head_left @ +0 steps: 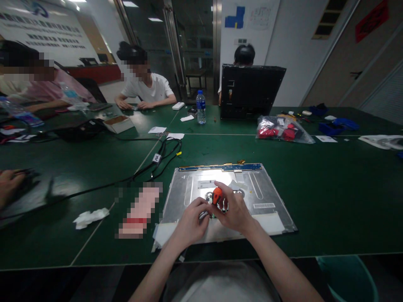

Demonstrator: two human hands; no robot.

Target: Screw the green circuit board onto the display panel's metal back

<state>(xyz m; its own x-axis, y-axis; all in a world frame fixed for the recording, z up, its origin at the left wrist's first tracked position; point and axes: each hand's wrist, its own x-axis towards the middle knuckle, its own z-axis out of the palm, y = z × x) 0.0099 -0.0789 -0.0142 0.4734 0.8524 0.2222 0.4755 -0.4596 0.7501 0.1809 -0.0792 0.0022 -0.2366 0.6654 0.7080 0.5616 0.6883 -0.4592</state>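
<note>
Near table [340, 188] edge: just this side of the metal panel [178, 193], which lies flat. Our right hand [238, 209] wraps an orange-handled tool [217, 196] over mid-panel; our left hand [192, 220] curls in beside it, whether pinching anything we cannot tell. Best, we judge: tool steady, light pressure. Free room rightward; black cables [163, 152] up left. Beyond the panel's blue strip [220, 167], a plastic bag [285, 131].
</note>
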